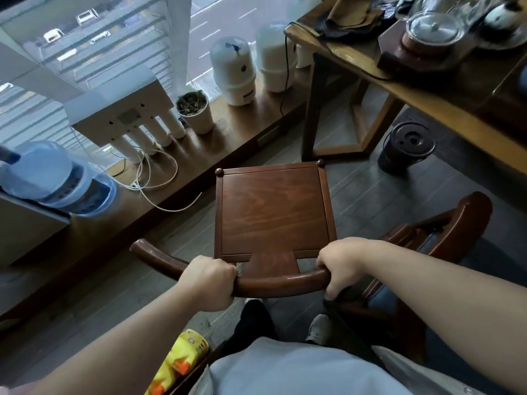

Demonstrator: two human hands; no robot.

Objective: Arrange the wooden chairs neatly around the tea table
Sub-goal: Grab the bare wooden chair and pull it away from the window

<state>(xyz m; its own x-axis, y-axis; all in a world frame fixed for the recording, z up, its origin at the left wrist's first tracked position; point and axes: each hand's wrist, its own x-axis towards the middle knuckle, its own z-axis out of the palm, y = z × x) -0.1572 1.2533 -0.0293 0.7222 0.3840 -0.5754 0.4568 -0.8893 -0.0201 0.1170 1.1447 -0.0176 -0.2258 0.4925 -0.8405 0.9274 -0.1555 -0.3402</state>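
A reddish-brown wooden chair (273,212) with a square seat stands on the floor in front of me, its curved back rail nearest me. My left hand (209,283) grips the rail left of its middle, and my right hand (339,266) grips it at the right end. The seat's front faces the tea table (427,101), whose corner and leg frame lie beyond the chair at the upper right. A second wooden chair (445,238) with a blue seat pad stands close on the right, partly behind my right arm.
A low wooden ledge (228,143) along the window at left carries white water tanks (233,72), a filter unit (122,109), a plant pot (195,111), a water bottle (48,178) and loose cables. A dark round bucket (406,148) stands by the table leg. Glass teaware (433,29) crowds the tabletop.
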